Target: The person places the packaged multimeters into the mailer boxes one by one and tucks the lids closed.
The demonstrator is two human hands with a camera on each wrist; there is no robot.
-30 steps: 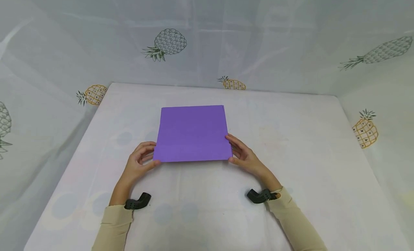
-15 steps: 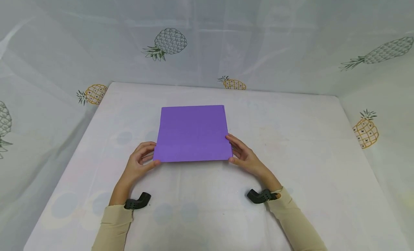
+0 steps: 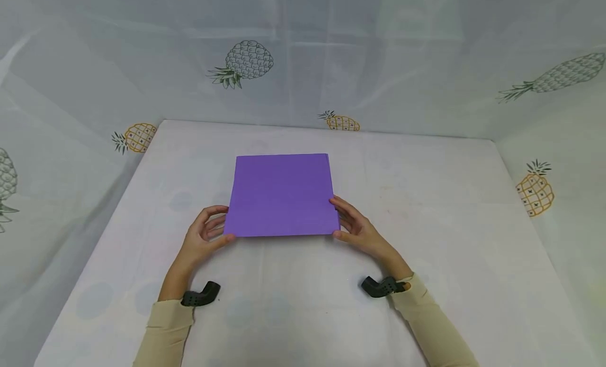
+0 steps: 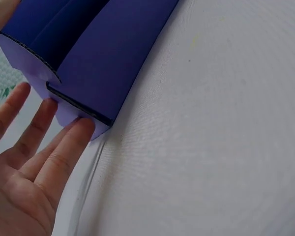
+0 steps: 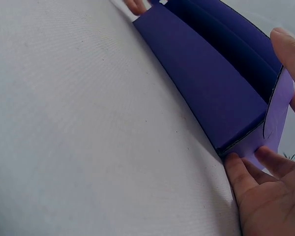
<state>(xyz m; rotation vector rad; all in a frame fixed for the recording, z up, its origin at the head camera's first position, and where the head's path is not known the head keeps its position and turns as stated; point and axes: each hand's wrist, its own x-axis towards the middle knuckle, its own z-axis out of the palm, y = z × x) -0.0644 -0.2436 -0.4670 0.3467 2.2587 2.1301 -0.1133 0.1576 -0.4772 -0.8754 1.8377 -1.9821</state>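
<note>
A purple corrugated cardboard box (image 3: 283, 196) sits on the table, its lid panel facing up. In both wrist views its front is partly open, with a dark gap between the lid (image 5: 236, 22) and the front wall (image 5: 201, 81). My left hand (image 3: 201, 238) touches the left side with its fingertips, and its thumb is at the front left corner of the lid. At the right side, my right hand (image 3: 364, 233) touches the wall with its fingers, thumb at the lid's front right corner. The fingers look fairly straight in the left wrist view. The box's inside is mostly hidden.
A white cloth (image 3: 426, 225) covers the table. Pale hanging sheets with printed pineapples (image 3: 249, 60) enclose the back and sides. Each wrist wears a black camera mount (image 3: 201, 294) just past a beige sleeve (image 3: 165, 330).
Both hands and the box stay almost in place. The left fingers and right thumb shift very slightly.
</note>
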